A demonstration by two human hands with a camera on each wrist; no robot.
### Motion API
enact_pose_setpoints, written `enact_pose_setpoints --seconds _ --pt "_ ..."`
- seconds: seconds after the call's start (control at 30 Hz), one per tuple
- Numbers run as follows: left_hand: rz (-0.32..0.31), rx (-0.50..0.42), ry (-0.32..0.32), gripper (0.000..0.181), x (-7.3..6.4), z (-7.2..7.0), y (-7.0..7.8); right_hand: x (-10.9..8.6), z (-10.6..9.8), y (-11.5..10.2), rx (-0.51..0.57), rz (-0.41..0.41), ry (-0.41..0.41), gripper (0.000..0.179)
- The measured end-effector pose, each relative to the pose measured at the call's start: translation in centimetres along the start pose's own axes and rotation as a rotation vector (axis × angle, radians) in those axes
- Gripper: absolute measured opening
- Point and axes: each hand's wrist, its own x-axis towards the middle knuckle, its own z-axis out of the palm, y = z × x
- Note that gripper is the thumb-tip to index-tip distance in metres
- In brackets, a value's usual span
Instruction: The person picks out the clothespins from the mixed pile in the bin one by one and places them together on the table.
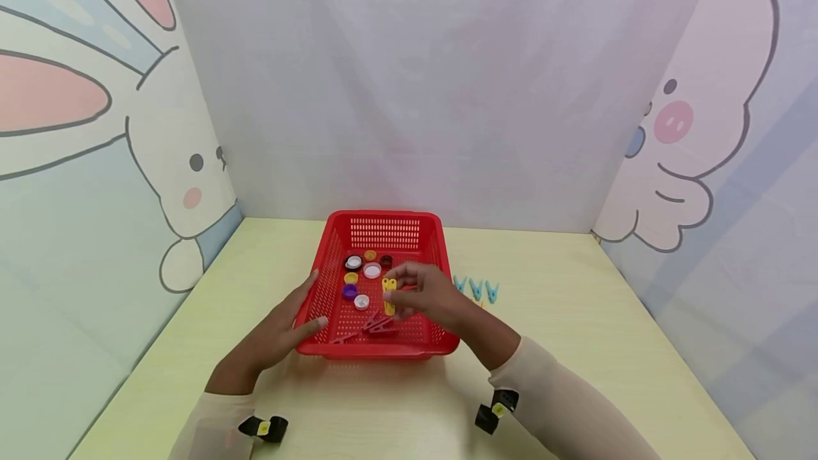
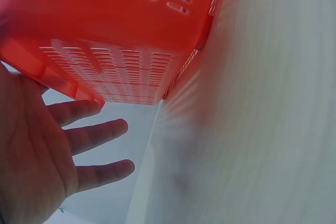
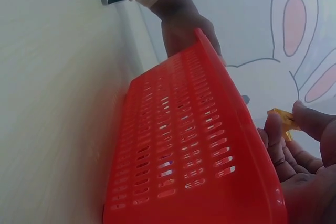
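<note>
Over the red basket (image 1: pixel 377 351), my right hand (image 1: pixel 429 298) pinches a yellow clothespin (image 1: pixel 389 291) between thumb and fingers. The right wrist view shows this yellow clothespin (image 3: pixel 286 120) above the rim. My left hand (image 1: pixel 276 334) is at the basket's left side, its thumb over the rim; in the left wrist view its fingers (image 2: pixel 100 135) are straight and spread. Dark red clothespins (image 1: pixel 381 329) lie on the basket floor near the front. Behind them are several bottle caps, among them a purple cap (image 1: pixel 349 292) and a white cap (image 1: pixel 361 302).
Right of the basket, three light blue clothespins (image 1: pixel 476 289) lie in a row on the pale table (image 1: pixel 549 346). Small yellow tips (image 1: pixel 479 303) show beside my right forearm, partly hidden. A pale curtain (image 1: pixel 409 91) hangs behind, with cartoon-printed walls on both sides.
</note>
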Motion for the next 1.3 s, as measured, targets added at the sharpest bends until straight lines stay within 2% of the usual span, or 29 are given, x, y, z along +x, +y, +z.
enact_pose_setpoints --seconds 0.13,0.33,0.63,0.83,1.03,1.3 --pt "-0.002 -0.001 0.000 0.107 0.0 0.0 0.0 -0.4 -0.3 0.3 -0.020 -0.034 0.012 0.038" --pt "0.002 -0.007 -0.003 0.107 0.0 0.0 0.1 -0.9 -0.9 0.5 -0.019 -0.042 0.030 0.042" --pt "-0.002 -0.008 -0.003 0.106 0.0 0.2 -0.1 -2.1 -2.1 0.8 0.085 -0.004 -0.011 0.045" --pt "-0.019 -0.016 -0.007 0.107 0.0 0.1 0.1 -2.8 -2.8 1.0 0.122 -0.005 -0.052 0.060" --pt "-0.013 -0.021 -0.007 0.106 0.0 0.0 0.2 -3.4 -3.8 1.6 0.082 -0.032 -0.026 0.070" --pt "-0.017 -0.020 -0.007 0.106 0.0 0.1 0.1 -4.1 -4.9 2.1 -0.019 -0.083 0.024 0.071"
